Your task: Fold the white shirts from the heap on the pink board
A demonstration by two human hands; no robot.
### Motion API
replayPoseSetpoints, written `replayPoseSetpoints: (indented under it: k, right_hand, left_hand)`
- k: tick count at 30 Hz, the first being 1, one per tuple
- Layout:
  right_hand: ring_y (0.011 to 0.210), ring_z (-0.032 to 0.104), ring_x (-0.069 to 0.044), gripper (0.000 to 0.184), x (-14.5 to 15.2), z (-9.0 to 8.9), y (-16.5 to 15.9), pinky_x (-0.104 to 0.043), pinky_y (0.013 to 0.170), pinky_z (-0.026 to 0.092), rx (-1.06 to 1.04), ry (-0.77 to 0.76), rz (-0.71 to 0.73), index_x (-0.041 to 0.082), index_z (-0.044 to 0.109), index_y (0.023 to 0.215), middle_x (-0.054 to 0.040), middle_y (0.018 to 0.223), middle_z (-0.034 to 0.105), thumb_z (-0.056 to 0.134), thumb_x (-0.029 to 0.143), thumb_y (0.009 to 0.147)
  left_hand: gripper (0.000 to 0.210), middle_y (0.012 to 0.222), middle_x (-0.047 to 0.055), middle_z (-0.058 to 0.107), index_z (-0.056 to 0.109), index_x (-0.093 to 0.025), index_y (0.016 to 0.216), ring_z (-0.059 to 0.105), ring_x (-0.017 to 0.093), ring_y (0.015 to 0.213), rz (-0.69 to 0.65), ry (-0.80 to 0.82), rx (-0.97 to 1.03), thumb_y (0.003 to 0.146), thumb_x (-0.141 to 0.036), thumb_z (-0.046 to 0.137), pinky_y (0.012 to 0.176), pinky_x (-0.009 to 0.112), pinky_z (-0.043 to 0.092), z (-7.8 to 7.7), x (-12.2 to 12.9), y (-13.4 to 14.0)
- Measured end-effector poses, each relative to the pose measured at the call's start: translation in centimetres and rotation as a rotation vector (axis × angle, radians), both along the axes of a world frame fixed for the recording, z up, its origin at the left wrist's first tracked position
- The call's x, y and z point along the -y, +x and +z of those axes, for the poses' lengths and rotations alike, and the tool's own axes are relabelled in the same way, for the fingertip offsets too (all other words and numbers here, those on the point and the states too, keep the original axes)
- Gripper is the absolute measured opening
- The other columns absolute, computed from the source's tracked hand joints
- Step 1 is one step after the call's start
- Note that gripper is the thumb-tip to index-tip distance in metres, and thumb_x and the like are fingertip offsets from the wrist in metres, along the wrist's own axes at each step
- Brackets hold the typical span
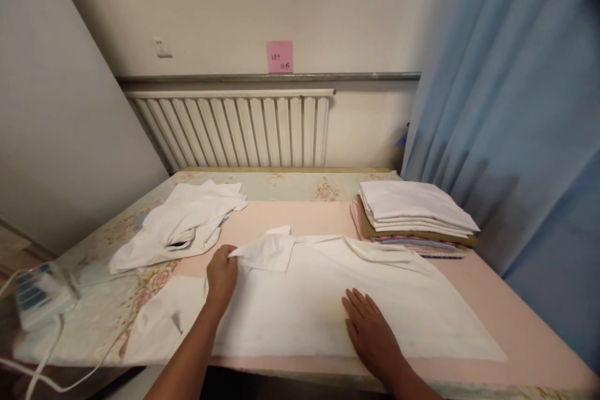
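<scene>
A white shirt [300, 312] lies spread over the pink cloth on the table, its collar end to the right of the far edge and one sleeve loose at the left. My left hand [222, 276] pinches a corner of white fabric at the shirt's left side, where a flap is folded over. Flat on the middle of the shirt, near its front edge, rests my right hand [368, 328], with its fingers extended and nothing held.
A crumpled white garment [187, 225] lies at the back left. Folded clothes [417, 209] are stacked at the right, beside a blue curtain [492, 106]. A power strip [44, 294] with white cables stands at the left edge. A radiator [239, 128] is behind the table.
</scene>
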State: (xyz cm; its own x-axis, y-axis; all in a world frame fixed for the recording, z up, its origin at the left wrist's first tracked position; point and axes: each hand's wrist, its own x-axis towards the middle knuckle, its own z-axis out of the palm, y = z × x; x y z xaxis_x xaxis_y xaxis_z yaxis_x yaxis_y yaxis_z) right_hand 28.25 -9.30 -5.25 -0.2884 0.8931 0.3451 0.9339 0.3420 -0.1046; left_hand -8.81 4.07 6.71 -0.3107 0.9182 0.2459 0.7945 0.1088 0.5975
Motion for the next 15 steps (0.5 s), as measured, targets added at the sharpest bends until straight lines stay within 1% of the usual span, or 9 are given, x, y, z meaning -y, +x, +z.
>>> replayPoseSetpoints:
  k: [2,3,4,6,8,9,11,13,15]
  right_hand:
    - [0.134,0.040,-0.025,0.044,0.0,-0.1,0.0,-0.045,0.111,0.032,-0.005,0.007,0.002,0.023,0.051,0.134,-0.0057,0.144,0.046,0.042,0.026,0.092]
    - [0.134,0.040,-0.025,0.044,-0.1,-0.2,0.0,-0.045,0.111,0.032,-0.010,0.010,0.005,0.023,0.051,0.134,-0.0056,0.144,0.046,0.042,0.026,0.091]
    - [0.134,0.040,-0.025,0.044,-0.1,-0.3,0.1,-0.045,0.111,0.032,-0.013,0.014,0.007,0.023,0.051,0.134,-0.0054,0.144,0.046,0.042,0.026,0.091]
    - [0.134,0.041,-0.025,0.044,-0.1,-0.6,0.2,-0.045,0.111,0.032,-0.011,0.018,0.010,0.024,0.051,0.135,-0.0052,0.143,0.046,0.043,0.026,0.091]
    - [0.134,0.041,-0.025,0.044,-0.1,-0.9,0.3,-0.044,0.111,0.032,0.005,0.025,0.009,0.025,0.050,0.135,-0.0047,0.144,0.046,0.044,0.027,0.091]
    - [0.134,0.041,-0.025,0.045,-0.1,-1.0,0.4,-0.044,0.111,0.033,0.015,0.035,0.009,0.025,0.050,0.135,-0.0045,0.143,0.046,0.044,0.027,0.091]
    - [0.133,0.042,-0.025,0.045,-0.2,-1.2,0.4,-0.043,0.110,0.033,0.028,0.063,0.017,0.025,0.049,0.135,-0.0044,0.143,0.047,0.045,0.027,0.091]
    - [0.132,0.043,-0.025,0.044,-0.3,-1.1,0.4,-0.043,0.109,0.034,0.037,0.093,0.028,0.024,0.050,0.135,-0.0049,0.142,0.048,0.045,0.027,0.091]
    - [0.131,0.045,-0.025,0.044,-0.4,-1.0,0.4,-0.042,0.107,0.036,0.060,0.119,0.037,0.023,0.051,0.134,-0.0053,0.141,0.049,0.046,0.027,0.091]
  left_hand:
    - [0.025,0.094,0.002,0.067,0.060,-0.023,0.094,0.062,0.019,0.091,-0.054,0.018,0.009,0.079,-0.022,0.040,0.082,0.029,0.044,-0.6,2.2,1.4]
    - [0.028,0.092,0.002,0.068,0.060,-0.023,0.096,0.062,0.019,0.089,-0.115,0.001,0.030,0.076,-0.020,0.041,0.080,0.028,0.045,-1.1,3.4,2.1]
    - [0.030,0.088,0.001,0.068,0.061,-0.023,0.097,0.063,0.019,0.085,-0.201,-0.080,0.052,0.073,-0.018,0.043,0.078,0.028,0.046,-1.8,4.6,2.7]
    - [0.035,0.080,0.000,0.068,0.064,-0.023,0.100,0.063,0.018,0.075,-0.434,-0.340,0.078,0.069,-0.020,0.048,0.071,0.027,0.047,-2.9,6.7,3.8]
    - [0.044,0.084,-0.001,0.068,0.065,-0.025,0.107,0.062,0.017,0.072,-0.661,-0.510,0.106,0.064,-0.023,0.057,0.066,0.027,0.047,-3.2,8.0,4.3]
    - [0.045,0.082,-0.001,0.068,0.064,-0.025,0.110,0.061,0.016,0.069,-0.711,-0.552,0.143,0.065,-0.025,0.059,0.063,0.026,0.046,-2.9,8.2,4.5]
    - [0.035,0.073,-0.002,0.064,0.064,-0.021,0.104,0.057,0.014,0.058,-0.666,-0.540,0.269,0.073,-0.032,0.052,0.056,0.026,0.044,-1.8,8.0,4.6]
    - [0.026,0.067,-0.002,0.060,0.062,-0.018,0.085,0.054,0.012,0.053,-0.571,-0.478,0.404,0.079,-0.036,0.044,0.054,0.025,0.042,-0.5,6.9,4.9]
    - [0.023,0.067,-0.001,0.060,0.056,-0.018,0.073,0.055,0.011,0.053,-0.578,-0.493,0.494,0.079,-0.037,0.045,0.054,0.025,0.042,0.3,5.5,5.2]
